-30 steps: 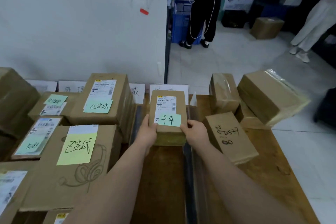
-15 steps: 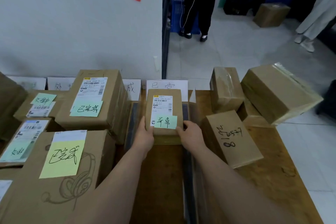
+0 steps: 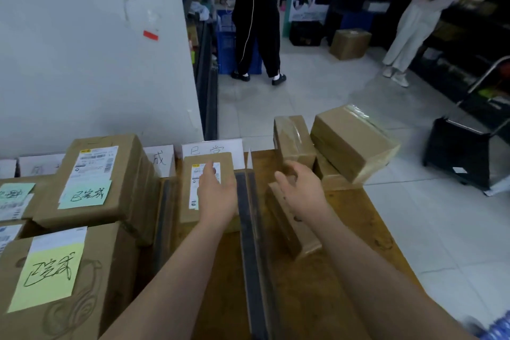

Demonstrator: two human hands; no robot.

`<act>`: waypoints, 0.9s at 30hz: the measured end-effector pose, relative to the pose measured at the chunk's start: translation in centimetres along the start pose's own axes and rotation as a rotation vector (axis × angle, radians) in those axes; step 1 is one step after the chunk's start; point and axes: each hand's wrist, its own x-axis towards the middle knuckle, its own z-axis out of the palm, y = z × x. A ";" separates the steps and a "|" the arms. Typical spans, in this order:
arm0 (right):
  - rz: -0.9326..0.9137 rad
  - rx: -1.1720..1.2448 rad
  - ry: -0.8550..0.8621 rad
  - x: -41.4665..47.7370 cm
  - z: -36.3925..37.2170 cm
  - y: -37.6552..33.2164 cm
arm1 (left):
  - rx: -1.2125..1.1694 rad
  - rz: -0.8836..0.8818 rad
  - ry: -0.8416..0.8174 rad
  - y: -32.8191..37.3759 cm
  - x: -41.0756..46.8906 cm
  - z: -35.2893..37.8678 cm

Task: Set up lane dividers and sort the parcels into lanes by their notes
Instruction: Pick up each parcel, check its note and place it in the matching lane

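A: In the head view, where does the small parcel [image 3: 185, 196] lie?

B: Flat on the desk [image 3: 345, 257], in the lane between two dark strips, the left divider [image 3: 162, 215] and the right divider [image 3: 249, 243]. Its far end is just beside a white paper sign [image 3: 212, 148] with handwriting on it.

A: And the person's left grip?

B: The left grip [image 3: 218, 196] is over the parcel's printed label [image 3: 198, 177], fingers straight and released. Whether the palm touches the top cannot be told.

A: The right grip?

B: The right grip [image 3: 303, 190] is on the other side of the right divider, above a flat brown parcel [image 3: 287, 232]. Its fingers are loosely curled and grasp nothing.

A: What else does the desk carry?

B: Taped parcels [image 3: 353, 141] are stacked at the far right corner. On the left, one parcel bears a green note [image 3: 85, 193] and a nearer one bears a yellow note [image 3: 47, 276], both handwritten.
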 end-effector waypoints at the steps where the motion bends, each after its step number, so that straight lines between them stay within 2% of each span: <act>1: -0.014 -0.005 0.033 0.2 -1.8 0.5 | 0.004 0.031 -0.015 1.1 -0.6 0.9; 5: -0.040 -0.086 0.186 2.2 -8.4 3.5 | 0.039 0.138 -0.100 4.8 -2.6 5.1; 11: 0.042 -0.126 0.246 6.6 -16.5 10.3 | 0.047 0.191 -0.251 9.5 -4.8 13.2; 15: 0.123 -0.099 0.157 9.9 -20.0 15.0 | 0.123 0.159 -0.313 11.8 -5.5 19.6; 21: 0.260 0.209 -0.038 13.1 -21.6 19.6 | 0.095 0.048 -0.406 12.5 -5.0 25.5; 24: 0.258 0.328 -0.086 13.6 -21.4 20.5 | 0.032 0.024 -0.384 12.7 -4.8 26.7; 27: 0.279 0.436 -0.054 13.4 -21.3 20.7 | -0.058 -0.003 -0.326 12.7 -5.4 27.0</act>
